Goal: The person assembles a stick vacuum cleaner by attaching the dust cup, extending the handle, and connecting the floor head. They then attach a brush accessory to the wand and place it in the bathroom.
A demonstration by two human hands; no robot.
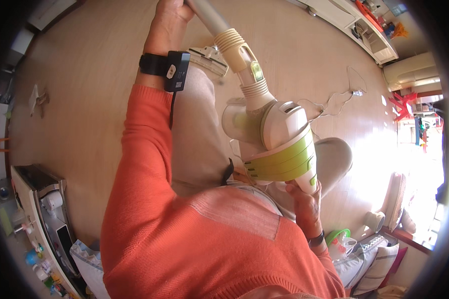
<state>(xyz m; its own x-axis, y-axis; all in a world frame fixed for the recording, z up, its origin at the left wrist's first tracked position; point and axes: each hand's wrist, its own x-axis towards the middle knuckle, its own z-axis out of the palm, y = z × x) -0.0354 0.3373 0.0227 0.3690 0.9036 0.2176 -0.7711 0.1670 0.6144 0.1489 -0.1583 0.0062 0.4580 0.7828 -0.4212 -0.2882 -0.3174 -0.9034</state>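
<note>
Head view: right hand (pixel 307 207) clasps vacuum handle (pixel 308 183), lower right; left hand (pixel 175 9), top, grip unclear; dust cup (pixel 235 121) contents indistinct.

Yeah, can't read any text from where I'm standing. The black box (pixel 183 64) strapped to the left wrist (pixel 160 41) has a small pale label (pixel 179 84), but it's way too tiny to make out. Can't pick out any wording on the green-and-white vacuum (pixel 279 162) either, tbh.

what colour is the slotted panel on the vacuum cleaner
The slotted panel is lime green, clearest in the head view.
</note>
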